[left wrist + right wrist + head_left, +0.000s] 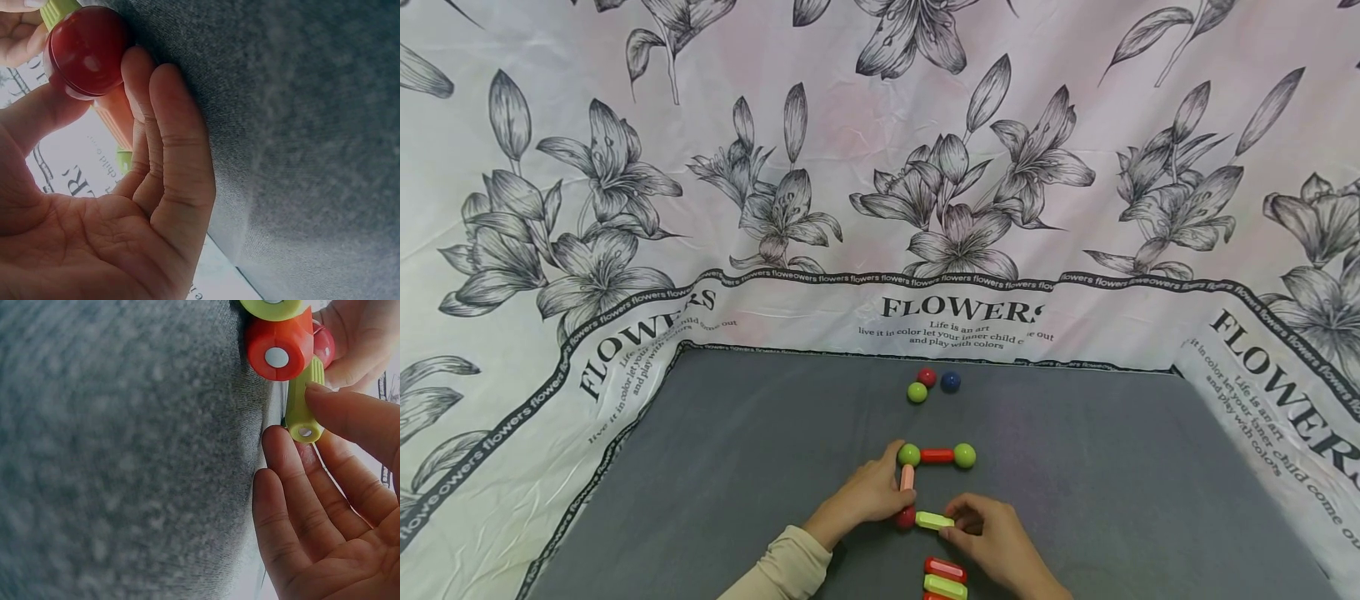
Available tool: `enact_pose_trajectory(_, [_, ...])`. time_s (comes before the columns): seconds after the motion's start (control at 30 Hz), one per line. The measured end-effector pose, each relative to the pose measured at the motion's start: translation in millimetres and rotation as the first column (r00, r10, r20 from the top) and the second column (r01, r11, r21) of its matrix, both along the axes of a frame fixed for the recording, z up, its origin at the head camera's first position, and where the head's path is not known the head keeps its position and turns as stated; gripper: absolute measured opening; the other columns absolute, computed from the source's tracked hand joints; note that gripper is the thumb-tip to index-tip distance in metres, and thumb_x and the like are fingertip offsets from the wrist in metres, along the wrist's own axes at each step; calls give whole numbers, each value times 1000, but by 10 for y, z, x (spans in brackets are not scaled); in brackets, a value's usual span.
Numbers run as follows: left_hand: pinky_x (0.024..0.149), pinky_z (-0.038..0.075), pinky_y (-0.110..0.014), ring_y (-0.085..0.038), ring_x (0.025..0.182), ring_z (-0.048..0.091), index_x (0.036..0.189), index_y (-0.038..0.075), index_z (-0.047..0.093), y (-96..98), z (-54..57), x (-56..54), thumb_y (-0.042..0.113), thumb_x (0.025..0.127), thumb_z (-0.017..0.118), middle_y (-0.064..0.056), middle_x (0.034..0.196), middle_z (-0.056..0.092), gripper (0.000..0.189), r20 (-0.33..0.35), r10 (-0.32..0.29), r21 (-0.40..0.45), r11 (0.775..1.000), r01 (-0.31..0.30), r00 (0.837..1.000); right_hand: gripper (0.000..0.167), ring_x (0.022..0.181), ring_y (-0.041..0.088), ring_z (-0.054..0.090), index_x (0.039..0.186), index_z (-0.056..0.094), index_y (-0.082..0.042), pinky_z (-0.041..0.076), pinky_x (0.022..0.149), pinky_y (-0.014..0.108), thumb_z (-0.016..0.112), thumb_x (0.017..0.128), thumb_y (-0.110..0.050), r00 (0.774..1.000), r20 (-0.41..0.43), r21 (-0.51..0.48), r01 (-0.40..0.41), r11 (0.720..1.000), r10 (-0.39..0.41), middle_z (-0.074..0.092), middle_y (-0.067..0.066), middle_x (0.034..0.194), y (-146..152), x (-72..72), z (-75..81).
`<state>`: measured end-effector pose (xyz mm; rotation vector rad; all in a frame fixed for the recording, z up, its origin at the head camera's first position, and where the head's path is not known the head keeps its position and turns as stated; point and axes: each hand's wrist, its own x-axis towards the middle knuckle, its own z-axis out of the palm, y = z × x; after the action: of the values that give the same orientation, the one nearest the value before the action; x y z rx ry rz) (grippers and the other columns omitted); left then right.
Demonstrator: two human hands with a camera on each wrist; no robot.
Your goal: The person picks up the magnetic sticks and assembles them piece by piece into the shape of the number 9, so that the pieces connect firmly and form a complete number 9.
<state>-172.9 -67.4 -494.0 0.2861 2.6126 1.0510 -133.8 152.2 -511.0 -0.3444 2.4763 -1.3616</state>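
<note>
My left hand curls round the red ball and the pink rod, its thumb against the ball. The rod runs up to a green ball. From there a red rod leads right to a second green ball. Between thumb and fingertips, my right hand pinches a yellow-green rod. Its far end meets the red ball, and a round metal tip shows at the near end.
Near the front edge of view lie several loose rods, a red one and a yellow-green one among them. Farther back sit a loose red ball, green ball and blue ball. Flowered cloth borders the grey surface.
</note>
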Motion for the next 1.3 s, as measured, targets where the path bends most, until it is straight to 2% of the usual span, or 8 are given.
enact_pose_trajectory(0.57, [47,35,-27,-12,51,50,152,2,34,8,-9,-13,22,86,71,2,65,57,78,2,2,20,1000,-2,1000,21,74,3,65,99,71,-11,53,66,22,81,83,-21,1000,-29,14,2,1000,-2,72,0,89,-9,-8,17])
enact_pose_trajectory(0.87, [48,37,-27,-11,52,51,153,4,33,1,-17,-45,24,88,70,3,64,57,78,45,-6,13,1000,6,999,22,75,5,65,99,71,-10,53,66,23,81,84,-23,1000,2,0,2,1000,-2,72,1,90,-6,4,6])
enact_pose_trajectory(1.3, [49,36,-29,-14,54,52,152,2,33,8,-8,-37,22,86,71,0,65,58,79,43,0,10,1000,0,999,23,75,5,65,101,71,-10,53,66,22,80,84,-23,1000,-2,-7,-1,1000,1,72,2,92,-7,20,-3])
